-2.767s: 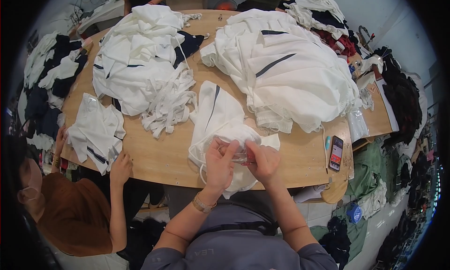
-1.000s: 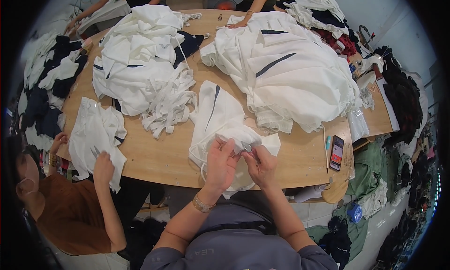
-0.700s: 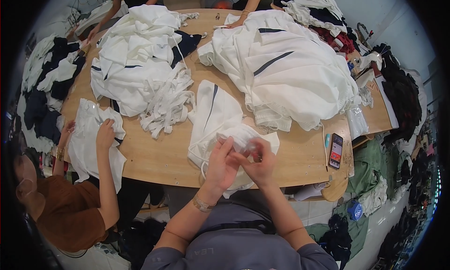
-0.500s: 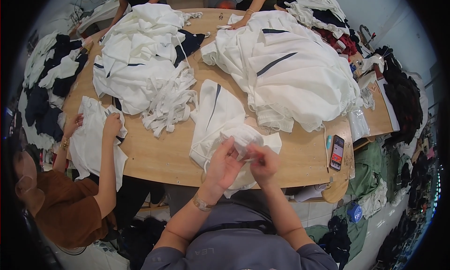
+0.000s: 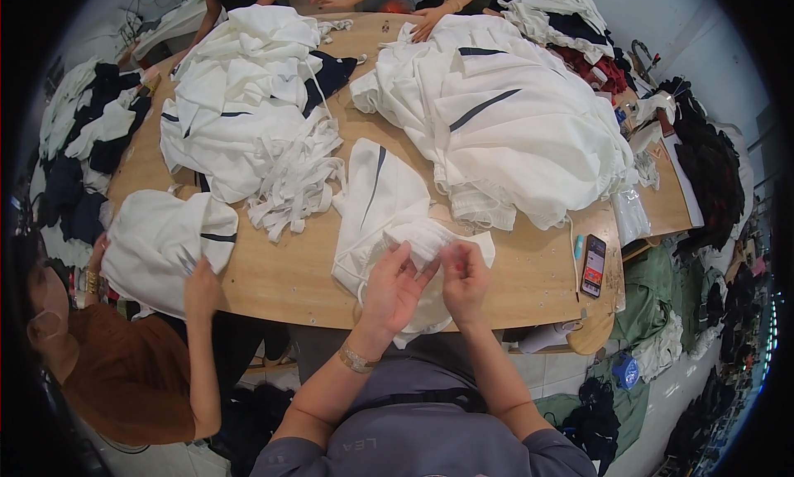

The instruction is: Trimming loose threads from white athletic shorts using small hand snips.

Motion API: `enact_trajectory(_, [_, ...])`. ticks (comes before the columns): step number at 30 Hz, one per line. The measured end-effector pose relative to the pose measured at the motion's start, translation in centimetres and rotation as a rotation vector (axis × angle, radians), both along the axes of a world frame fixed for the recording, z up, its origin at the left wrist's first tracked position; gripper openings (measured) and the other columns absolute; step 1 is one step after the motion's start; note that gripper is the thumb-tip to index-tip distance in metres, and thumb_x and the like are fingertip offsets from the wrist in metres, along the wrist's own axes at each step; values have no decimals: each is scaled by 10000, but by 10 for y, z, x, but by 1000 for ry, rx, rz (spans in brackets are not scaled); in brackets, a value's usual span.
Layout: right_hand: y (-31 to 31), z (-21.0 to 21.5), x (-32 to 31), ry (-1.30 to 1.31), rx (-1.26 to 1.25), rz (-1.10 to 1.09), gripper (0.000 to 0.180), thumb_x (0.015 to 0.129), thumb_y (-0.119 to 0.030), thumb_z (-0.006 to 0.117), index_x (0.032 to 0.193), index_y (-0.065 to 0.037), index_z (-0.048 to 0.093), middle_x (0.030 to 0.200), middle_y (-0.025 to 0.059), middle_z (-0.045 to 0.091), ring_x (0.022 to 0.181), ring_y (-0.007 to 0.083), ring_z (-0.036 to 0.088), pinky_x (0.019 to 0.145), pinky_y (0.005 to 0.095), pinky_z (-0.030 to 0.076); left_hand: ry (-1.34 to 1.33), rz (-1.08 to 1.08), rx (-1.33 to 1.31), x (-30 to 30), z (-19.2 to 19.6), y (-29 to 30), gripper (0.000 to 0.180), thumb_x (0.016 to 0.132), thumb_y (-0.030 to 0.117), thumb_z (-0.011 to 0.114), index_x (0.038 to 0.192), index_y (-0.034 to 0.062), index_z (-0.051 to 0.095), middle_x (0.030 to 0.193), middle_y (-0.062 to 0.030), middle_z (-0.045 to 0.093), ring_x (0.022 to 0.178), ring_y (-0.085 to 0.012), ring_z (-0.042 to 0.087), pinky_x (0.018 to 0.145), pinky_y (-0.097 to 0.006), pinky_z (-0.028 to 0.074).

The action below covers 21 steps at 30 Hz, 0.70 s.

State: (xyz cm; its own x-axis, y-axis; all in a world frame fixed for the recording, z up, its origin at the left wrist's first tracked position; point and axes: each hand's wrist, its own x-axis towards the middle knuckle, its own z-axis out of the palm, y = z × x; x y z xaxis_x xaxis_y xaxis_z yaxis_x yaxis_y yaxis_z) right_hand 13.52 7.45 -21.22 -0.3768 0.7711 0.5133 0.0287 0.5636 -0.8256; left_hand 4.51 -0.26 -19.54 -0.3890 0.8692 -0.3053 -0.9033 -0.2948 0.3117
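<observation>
A white garment [image 5: 366,187] with a navy stripe and a white cord lies at the table's near edge, its gathered elastic waistband [image 5: 426,235] bunched up in front of me. My left hand [image 5: 395,288], palm turned up, holds the waistband between thumb and curled fingers. Just to its right my right hand [image 5: 463,282] is raised with its fingers pinched together at the waistband's right end. Whatever is between those fingertips is too small to make out. Lower folds of the garment hang over the edge below both hands.
Behind the garment rise a white heap [image 5: 236,88] with loose white strips [image 5: 294,183] and a larger gathered white heap [image 5: 513,121]. A phone [image 5: 592,266] lies at the right. A co-worker at the left handles white cloth [image 5: 157,241] with a metal tool; others stand across the table.
My right hand has turned more upright and stilled, while my left keeps its hold. The left co-worker's cloth has shifted and spread nearer. Across the table, another person's hand reaches in.
</observation>
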Motion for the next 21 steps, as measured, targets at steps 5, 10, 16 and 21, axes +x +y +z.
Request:
enact_trajectory(5, [-3,14,12,342,-656,229,94,897,-109,504,841,-38,480,624,-60,425,490,9,321,441,156,247,33,35,-13,-3,8,2,125,880,118,518,998,80,507,958,6,563,926,-107,542,870,-370,448])
enact_trajectory(10, [-2,5,20,210,-416,193,198,857,-181,582,778,-31,479,575,-36,412,492,43,369,427,209,294,205,30,-76,-1,9,6,159,876,102,534,1030,80,499,1001,-9,560,936,-117,542,810,-328,463])
enact_trajectory(16, [0,11,23,-223,88,14,267,784,-217,661,689,-24,503,571,68,477,441,186,448,425,273,349,306,77,-73,0,18,5,230,891,115,511,1116,87,473,1053,-31,565,908,-121,562,765,-298,482])
enact_trajectory(21, [5,10,26,-378,331,-13,234,708,-183,714,701,-26,540,571,85,508,475,229,509,435,313,377,384,127,-65,1,18,5,240,894,109,505,1129,89,462,1058,-26,559,906,-120,560,765,-308,478])
